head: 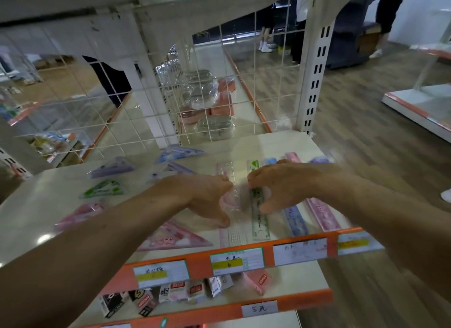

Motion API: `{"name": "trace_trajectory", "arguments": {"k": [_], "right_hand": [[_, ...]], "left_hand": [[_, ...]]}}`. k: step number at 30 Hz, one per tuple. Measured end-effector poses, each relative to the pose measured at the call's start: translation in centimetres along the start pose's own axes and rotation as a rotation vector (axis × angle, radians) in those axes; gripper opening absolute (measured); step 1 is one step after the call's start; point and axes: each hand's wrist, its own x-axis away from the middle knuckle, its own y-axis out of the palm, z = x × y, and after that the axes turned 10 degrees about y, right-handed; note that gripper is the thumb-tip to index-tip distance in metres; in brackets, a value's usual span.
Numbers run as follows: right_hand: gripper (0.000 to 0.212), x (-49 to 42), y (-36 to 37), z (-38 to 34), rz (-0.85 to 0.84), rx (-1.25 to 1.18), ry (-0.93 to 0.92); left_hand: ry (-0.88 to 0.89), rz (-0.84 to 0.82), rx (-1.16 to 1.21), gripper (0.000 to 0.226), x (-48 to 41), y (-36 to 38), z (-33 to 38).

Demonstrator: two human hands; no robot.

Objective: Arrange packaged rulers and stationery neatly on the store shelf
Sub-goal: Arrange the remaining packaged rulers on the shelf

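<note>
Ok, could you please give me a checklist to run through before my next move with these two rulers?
1. Right hand grips the green ruler: ok.
2. Left hand holds the pink ruler: ok.
3. The two rulers lie apart, not overlapping: ok.
4. Both front ends sit behind the orange shelf edge: ok.
5. Green ruler parallel to the blue ruler: cannot tell, wide lens.
6. Triangle packs on the left lined up: not ok, they point different ways.
</note>
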Motion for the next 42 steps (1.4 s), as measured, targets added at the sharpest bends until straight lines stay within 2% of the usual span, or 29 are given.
{"name": "trace_trajectory", "arguments": {"k": [3, 6, 11, 16, 21, 29, 32, 36, 42], "right_hand": [[0.058, -0.8, -1.8, 0.0, 0.079, -0.079, 0.025], [0.054, -2.7, -3.4, -0.2, 0.170, -0.033, 0.094], [0.058, -4.5, -3.4, -1.1, 0.126, 0.009, 0.137], [0.061, -4.0, -2.9, -0.8, 0.153, -0.060, 0.131], [0.048, -3.5, -2.5, -0.7, 0.159, -0.064, 0.121], [0.064, -2.3, -3.6, 0.2, 0.163, -0.152, 0.072], [0.060, 0.1, -4.1, 1.4, 0.254, -0.059, 0.051], [0.053, 2.8, -2.0, 0.6, 0.257, 0.046, -0.024], [0.053, 3.2, 1.2, -1.4, 0.221, 0.115, -0.029]], "left_hand": [[-0.001, 0.002, 0.012, 0.087, 0.0, 0.0, 0.0], [-0.016, 0.004, 0.047, 0.085, -0.2, -0.2, 0.0], [0.084, 0.168, 0.072, 0.076, -0.6, 0.1, 0.6], [0.099, 0.132, 0.032, 0.070, -0.9, 0.8, 1.2], [0.065, 0.099, -0.001, 0.068, -0.7, 0.7, 1.6], [0.032, 0.094, 0.029, 0.071, -0.2, 0.5, 1.8], [0.061, 0.129, 0.027, 0.073, 0.1, 0.2, 2.1], [0.075, 0.124, 0.037, 0.075, 0.2, 0.1, 2.6], [-0.059, 0.045, 0.003, 0.076, 0.3, 0.7, 2.1]]}}
